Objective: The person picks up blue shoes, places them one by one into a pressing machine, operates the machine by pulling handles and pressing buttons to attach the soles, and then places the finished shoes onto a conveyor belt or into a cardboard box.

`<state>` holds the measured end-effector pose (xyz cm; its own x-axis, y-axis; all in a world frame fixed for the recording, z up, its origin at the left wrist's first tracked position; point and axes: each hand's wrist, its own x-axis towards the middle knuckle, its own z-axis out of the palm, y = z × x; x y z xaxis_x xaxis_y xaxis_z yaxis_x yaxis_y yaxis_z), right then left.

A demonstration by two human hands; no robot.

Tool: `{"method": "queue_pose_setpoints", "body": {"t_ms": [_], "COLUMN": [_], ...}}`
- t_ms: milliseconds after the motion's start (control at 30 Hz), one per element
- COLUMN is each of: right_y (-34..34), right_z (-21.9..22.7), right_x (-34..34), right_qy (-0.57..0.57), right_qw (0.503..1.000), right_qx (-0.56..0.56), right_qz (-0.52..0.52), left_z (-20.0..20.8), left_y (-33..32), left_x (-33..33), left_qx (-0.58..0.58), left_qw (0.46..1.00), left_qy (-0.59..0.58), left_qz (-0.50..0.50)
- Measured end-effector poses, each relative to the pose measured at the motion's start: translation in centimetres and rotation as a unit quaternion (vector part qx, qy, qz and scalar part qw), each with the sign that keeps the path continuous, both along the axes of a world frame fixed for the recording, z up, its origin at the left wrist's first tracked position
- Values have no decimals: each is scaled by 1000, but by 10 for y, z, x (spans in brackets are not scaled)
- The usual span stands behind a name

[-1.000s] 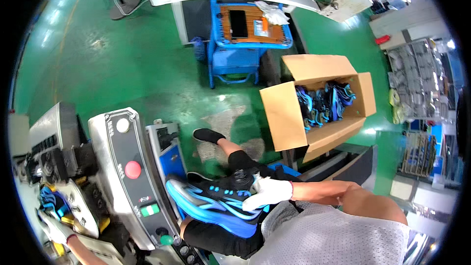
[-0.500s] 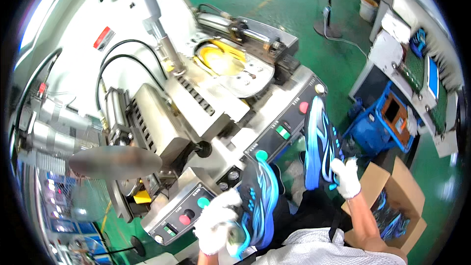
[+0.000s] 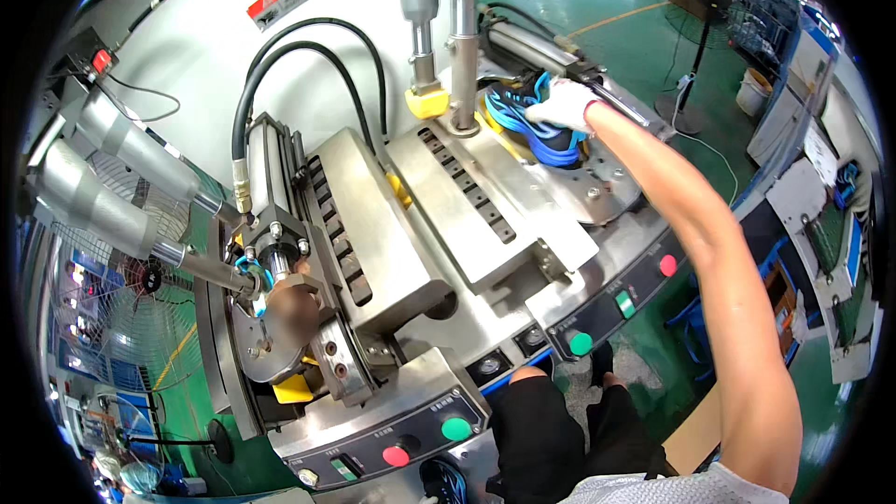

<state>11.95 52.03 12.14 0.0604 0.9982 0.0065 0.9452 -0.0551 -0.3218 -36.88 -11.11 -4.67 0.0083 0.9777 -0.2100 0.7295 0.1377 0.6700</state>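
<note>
My right hand [image 3: 565, 105], in a white glove, reaches far over the machine. Its fingers are closed around a blue and black sneaker [image 3: 534, 135], sitting sole-down on the machine's right-hand station, with yellow padding beside it. A second blue and black sneaker [image 3: 445, 482] shows at the lower edge, cut off by the frame. A sliver of white glove beside it belongs to my left hand [image 3: 428, 500], otherwise out of the picture; its grip is mostly hidden. The metal press rod [image 3: 464, 84] with its foot stands just left of the first sneaker.
A yellow-tipped press rod [image 3: 427, 103] hangs beside the other. Metal housings [image 3: 373, 224] fill the machine's middle. Control panels with green [image 3: 456, 428] and red buttons [image 3: 667, 265] line its front. Left are another station [image 3: 261, 345] and a fan [image 3: 149, 275]; a cardboard box flap [image 3: 695, 429] lies lower right.
My right hand has moved from low by the front panel up onto the right station, taking its sneaker there. My left hand and its sneaker have dropped to the lower edge. The view has shifted.
</note>
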Motion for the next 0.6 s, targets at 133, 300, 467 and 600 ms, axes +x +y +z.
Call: {"method": "queue_pose_setpoints", "body": {"t_ms": [133, 300, 467, 600], "right_y": [44, 43, -13, -197], "right_z": [-78, -64, -35, -49], "right_x": [-38, -31, -40, -45], "right_qy": [-113, -112, -129, 277], "right_qw": [994, 994, 986, 905], "right_qx": [-3, -7, 30, 254], "right_qz": [11, 5, 99, 198], "left_z": [-25, -13, -7, 10], "left_y": [-40, -15, -30, -25], "left_x": [16, 31, 25, 24], "left_qx": [22, 43, 9, -26], "left_qw": [998, 998, 995, 996], "left_qy": [-24, 11, 74, 38], "left_qz": [54, 53, 71, 77]}}
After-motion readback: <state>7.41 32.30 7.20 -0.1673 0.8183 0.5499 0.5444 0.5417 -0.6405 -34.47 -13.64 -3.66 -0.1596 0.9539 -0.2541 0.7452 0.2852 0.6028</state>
